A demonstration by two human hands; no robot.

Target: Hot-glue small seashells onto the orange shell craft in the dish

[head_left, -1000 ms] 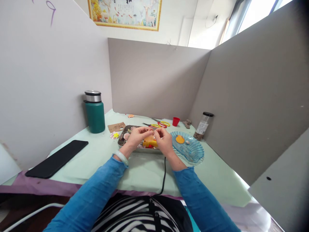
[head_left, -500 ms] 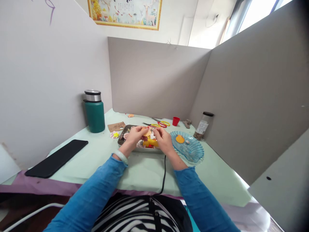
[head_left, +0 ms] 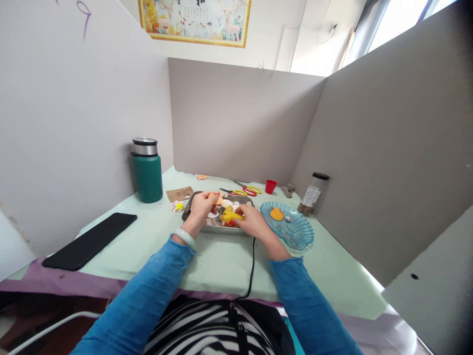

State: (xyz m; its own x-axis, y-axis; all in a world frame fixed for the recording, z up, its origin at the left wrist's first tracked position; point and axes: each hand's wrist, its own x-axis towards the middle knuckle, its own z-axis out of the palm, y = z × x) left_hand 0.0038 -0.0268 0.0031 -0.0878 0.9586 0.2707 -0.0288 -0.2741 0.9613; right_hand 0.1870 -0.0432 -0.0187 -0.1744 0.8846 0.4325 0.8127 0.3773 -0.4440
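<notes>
My left hand [head_left: 200,209] hovers over the metal tray [head_left: 190,209], fingers pinched on a small orange shell-like piece [head_left: 213,196]. My right hand [head_left: 252,223] rests at the tray's near right corner, closed round the yellow glue gun [head_left: 229,215], whose black cord [head_left: 252,266] runs back toward me. Several small shells and bits lie in the tray.
A blue glass shell-shaped dish [head_left: 291,231] with an orange piece sits to the right. Yellow and red scissors [head_left: 246,190], a red cup [head_left: 270,186] and a jar [head_left: 312,194] stand behind. A green flask [head_left: 147,171] and black phone [head_left: 89,240] are at left.
My hands were together, raised over the tray. They have parted and dropped: the right went down onto the glue gun, the left stayed over the tray with the orange piece.
</notes>
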